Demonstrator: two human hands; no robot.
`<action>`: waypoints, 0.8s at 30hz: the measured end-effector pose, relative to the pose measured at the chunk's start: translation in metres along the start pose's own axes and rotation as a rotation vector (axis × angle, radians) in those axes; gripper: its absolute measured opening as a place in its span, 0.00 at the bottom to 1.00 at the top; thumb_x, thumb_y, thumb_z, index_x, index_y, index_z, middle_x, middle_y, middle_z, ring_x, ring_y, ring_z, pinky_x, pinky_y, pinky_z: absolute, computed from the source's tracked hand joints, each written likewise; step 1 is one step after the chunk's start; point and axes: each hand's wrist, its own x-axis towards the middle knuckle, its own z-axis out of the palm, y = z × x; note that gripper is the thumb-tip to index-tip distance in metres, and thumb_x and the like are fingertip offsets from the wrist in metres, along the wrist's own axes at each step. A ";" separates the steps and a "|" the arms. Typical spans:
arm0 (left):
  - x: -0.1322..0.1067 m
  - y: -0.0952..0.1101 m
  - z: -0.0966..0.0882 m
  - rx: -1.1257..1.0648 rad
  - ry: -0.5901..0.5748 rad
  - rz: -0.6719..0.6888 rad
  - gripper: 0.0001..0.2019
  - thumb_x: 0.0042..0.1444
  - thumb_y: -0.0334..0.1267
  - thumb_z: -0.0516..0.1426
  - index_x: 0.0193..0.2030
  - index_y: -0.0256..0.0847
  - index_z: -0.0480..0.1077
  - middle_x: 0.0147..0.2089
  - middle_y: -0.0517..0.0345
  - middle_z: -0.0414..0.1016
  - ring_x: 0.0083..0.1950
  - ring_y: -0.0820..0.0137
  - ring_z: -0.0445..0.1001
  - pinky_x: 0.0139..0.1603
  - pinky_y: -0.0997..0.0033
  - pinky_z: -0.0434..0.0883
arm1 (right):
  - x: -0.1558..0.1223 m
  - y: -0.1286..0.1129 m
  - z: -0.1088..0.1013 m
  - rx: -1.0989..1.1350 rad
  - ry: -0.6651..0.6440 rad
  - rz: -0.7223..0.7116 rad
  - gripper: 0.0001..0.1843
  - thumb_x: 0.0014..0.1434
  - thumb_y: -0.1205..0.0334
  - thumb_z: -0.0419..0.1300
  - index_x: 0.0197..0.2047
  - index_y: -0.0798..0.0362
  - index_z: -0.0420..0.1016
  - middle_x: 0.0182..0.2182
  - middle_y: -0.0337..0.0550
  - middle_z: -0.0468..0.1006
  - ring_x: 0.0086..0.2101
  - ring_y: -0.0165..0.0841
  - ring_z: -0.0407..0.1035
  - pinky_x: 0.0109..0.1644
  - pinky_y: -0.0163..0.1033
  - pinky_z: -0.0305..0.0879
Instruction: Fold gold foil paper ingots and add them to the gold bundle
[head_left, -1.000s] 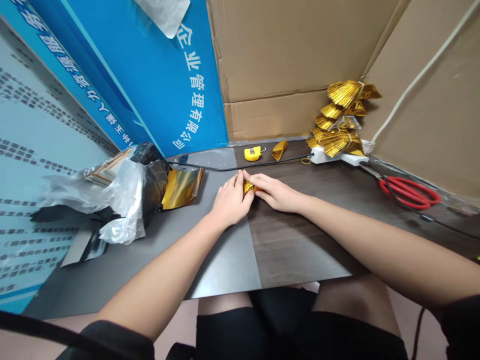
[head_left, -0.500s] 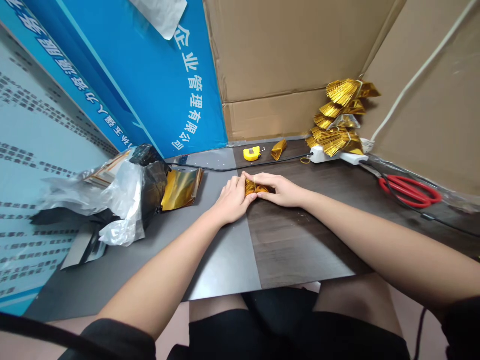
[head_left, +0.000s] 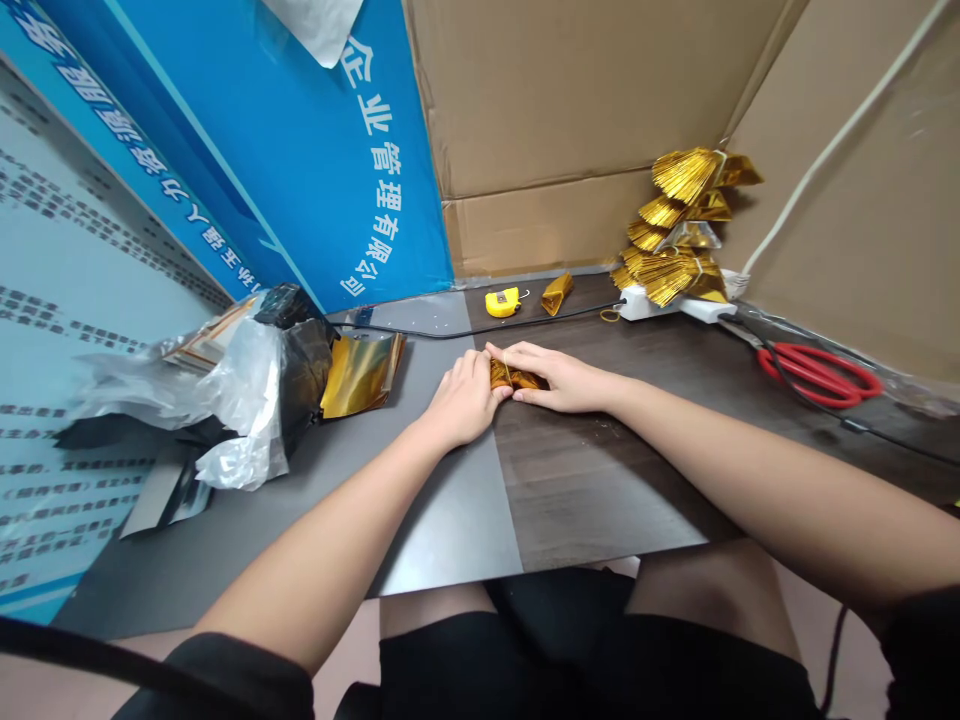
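Between my two hands, on the tabletop, lies a bundle of folded gold foil paper (head_left: 517, 376) with a thin rubber band around its middle. My left hand (head_left: 466, 395) is closed on its left end, and the fingers hide that end. My right hand (head_left: 559, 378) grips the other end, with its thumb along the near side and its fingers over the far side. Beyond the hands lie a yellow tape measure (head_left: 502, 301) and a small folded gold foil piece (head_left: 557, 294).
A torn plastic bag (head_left: 251, 390) with gold foil sheets (head_left: 361, 375) spilling out lies left. Fanned gold foil bundles (head_left: 679, 225) are stacked back right by a white power strip (head_left: 645, 305). Red-handled scissors (head_left: 821, 374) lie right. A black cable (head_left: 435, 337) crosses the table behind the hands.
Both hands stay on the foil bundle, with only a slight shift of the fingers. The whole view has moved a little.
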 end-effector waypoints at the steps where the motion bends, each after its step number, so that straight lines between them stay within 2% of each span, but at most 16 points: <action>1: 0.000 0.000 0.000 0.002 -0.008 -0.002 0.25 0.69 0.45 0.53 0.67 0.33 0.58 0.60 0.39 0.65 0.62 0.50 0.67 0.61 0.45 0.70 | 0.000 0.000 -0.001 0.014 0.001 -0.006 0.41 0.70 0.57 0.58 0.80 0.46 0.46 0.63 0.53 0.69 0.63 0.41 0.66 0.68 0.52 0.63; 4: 0.000 0.000 -0.002 0.006 -0.027 -0.010 0.23 0.69 0.44 0.53 0.65 0.33 0.60 0.59 0.40 0.65 0.62 0.51 0.67 0.62 0.47 0.70 | 0.000 0.002 -0.004 0.076 -0.002 -0.027 0.39 0.70 0.54 0.58 0.79 0.47 0.51 0.62 0.53 0.71 0.61 0.40 0.67 0.68 0.52 0.64; 9: -0.001 0.003 -0.006 0.010 -0.036 -0.025 0.21 0.70 0.44 0.53 0.66 0.37 0.60 0.61 0.43 0.64 0.63 0.53 0.66 0.63 0.50 0.69 | 0.001 0.008 -0.006 0.220 0.007 -0.006 0.31 0.68 0.54 0.62 0.71 0.52 0.68 0.62 0.54 0.73 0.61 0.40 0.69 0.68 0.50 0.64; 13: -0.001 0.004 -0.007 0.011 -0.039 -0.030 0.23 0.70 0.44 0.52 0.68 0.38 0.59 0.63 0.44 0.64 0.64 0.54 0.65 0.65 0.50 0.68 | 0.000 0.009 -0.007 0.263 0.033 0.029 0.31 0.66 0.54 0.63 0.69 0.54 0.70 0.63 0.53 0.73 0.63 0.40 0.68 0.69 0.49 0.63; 16: -0.001 0.004 -0.006 0.014 -0.044 -0.031 0.24 0.70 0.45 0.52 0.69 0.38 0.57 0.64 0.43 0.63 0.65 0.53 0.65 0.65 0.49 0.68 | 0.001 0.008 -0.005 0.268 0.071 0.069 0.27 0.63 0.55 0.64 0.63 0.55 0.74 0.59 0.52 0.76 0.60 0.41 0.71 0.68 0.50 0.65; 20: -0.002 0.004 -0.006 0.023 -0.048 -0.031 0.27 0.70 0.45 0.51 0.72 0.36 0.55 0.66 0.42 0.62 0.66 0.52 0.64 0.66 0.48 0.67 | 0.002 0.001 -0.002 0.243 0.135 0.129 0.22 0.59 0.56 0.63 0.54 0.56 0.71 0.51 0.51 0.79 0.52 0.41 0.76 0.60 0.51 0.72; 24: -0.003 0.006 -0.008 0.037 -0.041 -0.024 0.30 0.70 0.44 0.51 0.74 0.34 0.53 0.66 0.40 0.63 0.66 0.51 0.64 0.65 0.47 0.68 | 0.003 -0.008 0.002 0.155 0.134 0.172 0.29 0.56 0.60 0.61 0.60 0.57 0.63 0.54 0.56 0.76 0.54 0.43 0.74 0.61 0.53 0.71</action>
